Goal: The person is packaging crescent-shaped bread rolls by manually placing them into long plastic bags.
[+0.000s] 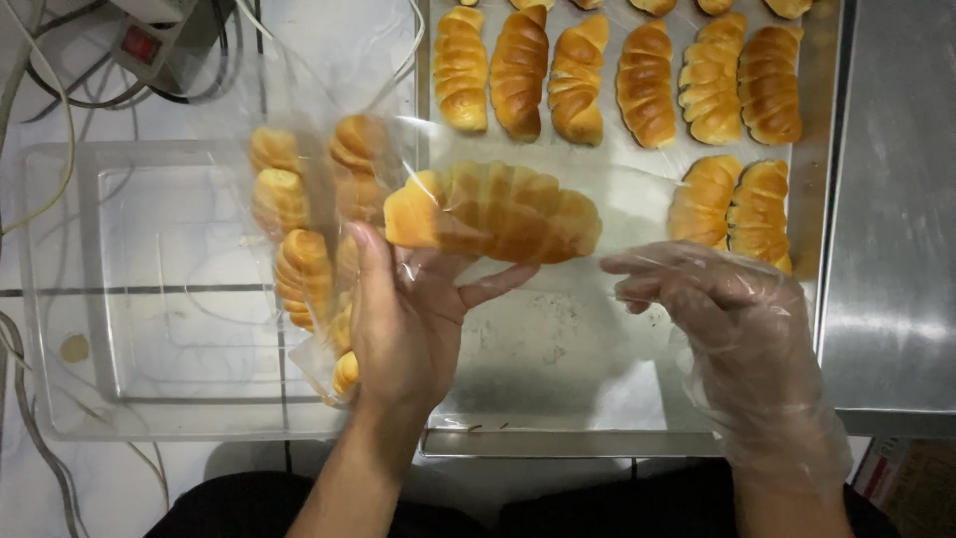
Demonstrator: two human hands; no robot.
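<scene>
My bare left hand holds a clear plastic bag from below, thumb pressed on its near side. Inside the bag lies one golden ridged bread roll, lying sideways. My right hand, in a thin clear disposable glove, pinches the bag's right end with its fingertips. Both hands hover over the near part of a metal baking tray.
Rows of golden rolls fill the tray's far part, and two more sit at its right side. A clear plastic tub on the left holds bagged rolls. Cables and a power strip lie far left. A steel surface is right.
</scene>
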